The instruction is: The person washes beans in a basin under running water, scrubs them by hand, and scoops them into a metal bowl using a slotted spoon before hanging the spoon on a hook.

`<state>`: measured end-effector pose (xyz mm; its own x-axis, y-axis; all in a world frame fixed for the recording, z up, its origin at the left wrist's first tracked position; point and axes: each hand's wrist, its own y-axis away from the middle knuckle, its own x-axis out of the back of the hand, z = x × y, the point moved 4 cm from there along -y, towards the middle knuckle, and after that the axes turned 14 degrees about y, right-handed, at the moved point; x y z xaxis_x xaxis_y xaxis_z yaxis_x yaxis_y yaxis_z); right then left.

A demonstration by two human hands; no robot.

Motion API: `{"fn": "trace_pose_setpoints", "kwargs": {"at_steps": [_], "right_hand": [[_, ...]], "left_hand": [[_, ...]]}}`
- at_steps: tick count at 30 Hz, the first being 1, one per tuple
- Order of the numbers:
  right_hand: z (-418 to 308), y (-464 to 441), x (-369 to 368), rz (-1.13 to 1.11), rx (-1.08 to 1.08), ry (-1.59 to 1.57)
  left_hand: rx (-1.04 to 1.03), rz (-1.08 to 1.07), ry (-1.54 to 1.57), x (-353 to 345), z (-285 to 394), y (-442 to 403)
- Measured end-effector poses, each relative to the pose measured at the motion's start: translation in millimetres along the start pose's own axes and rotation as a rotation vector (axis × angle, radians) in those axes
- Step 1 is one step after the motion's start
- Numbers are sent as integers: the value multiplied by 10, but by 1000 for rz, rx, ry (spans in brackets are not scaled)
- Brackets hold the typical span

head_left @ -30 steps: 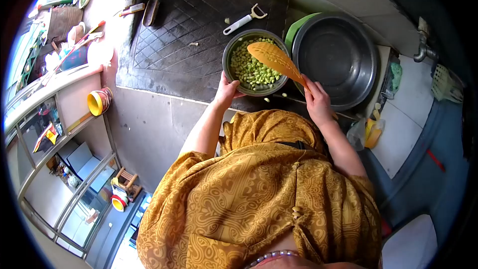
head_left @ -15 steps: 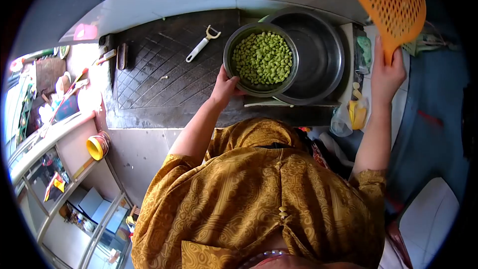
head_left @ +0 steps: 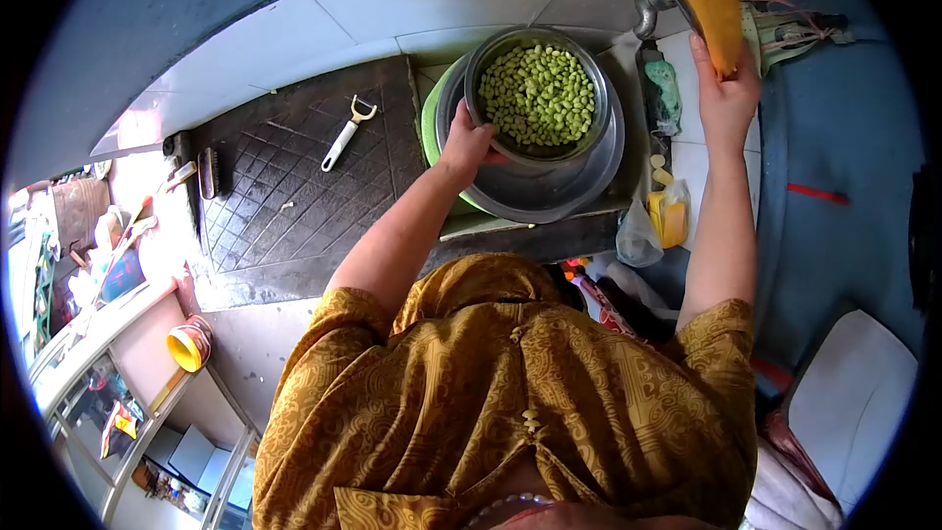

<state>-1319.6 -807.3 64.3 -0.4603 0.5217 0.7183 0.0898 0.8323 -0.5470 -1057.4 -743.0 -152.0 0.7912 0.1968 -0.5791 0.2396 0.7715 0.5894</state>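
I can't read any words, numbers, brands or signs here; no label is clear enough for me to read.
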Motion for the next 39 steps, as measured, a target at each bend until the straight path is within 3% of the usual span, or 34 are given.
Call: {"fn": "trace_pose_setpoints", "kwargs": {"at_steps": [3,4,7,8,10,13,14,17,19,22,24,26,27,30,33,34,38,39], "right_hand": [[124,-103,-33,86,48,-77],[198,-62,-51,8,-131,-132],[202,257,-29,56,-465,-349],[237,435,-21,110,-484,-403],[619,1001,-55,29,-684,-263],[845,1876,-266,-115,-700,-10],[1154,2254,-448,-248,-748,-28],[1103,2646,-792,-642,-958,-113],[1162,2768,-1078,-806,-881,-91],[1430,2880,-1411,-712,-291,275],[1460,2388,-1295,-765,-477,347],[1220,1461,-876,-109,-351,78],[861,930,-564,29,-314,-70],[-67,-188,110,64,183,184],[-445,-389,-18,-469,7,528],[-597,-338,-23,-420,117,607],[-193,29,-127,-338,-289,-427],[-175,179,-188,-373,-379,-497]], "left_hand": [[-8,33,-42,-117,63,-21],[-9,34,-42,-144,75,-19],[-22,22,-48,-168,89,-35],[-35,9,-52,-154,82,-45],[-55,8,-41,-147,98,-26],[-67,19,-26,-123,117,42],[-64,9,-38,-87,100,39],[-61,26,-23,-65,96,100],[-62,45,-18,-18,86,120],[-65,59,-41,46,75,133],[-72,51,-64,30,121,193],[-84,34,-67,-1,187,239],[-83,27,-71,-10,198,281],[-77,53,-76,-63,247,391],[-73,41,-16,-49,257,493],[-77,41,-15,-39,258,525],[-80,33,-14,54,229,629],[-75,25,-22,78,224,654]]}}
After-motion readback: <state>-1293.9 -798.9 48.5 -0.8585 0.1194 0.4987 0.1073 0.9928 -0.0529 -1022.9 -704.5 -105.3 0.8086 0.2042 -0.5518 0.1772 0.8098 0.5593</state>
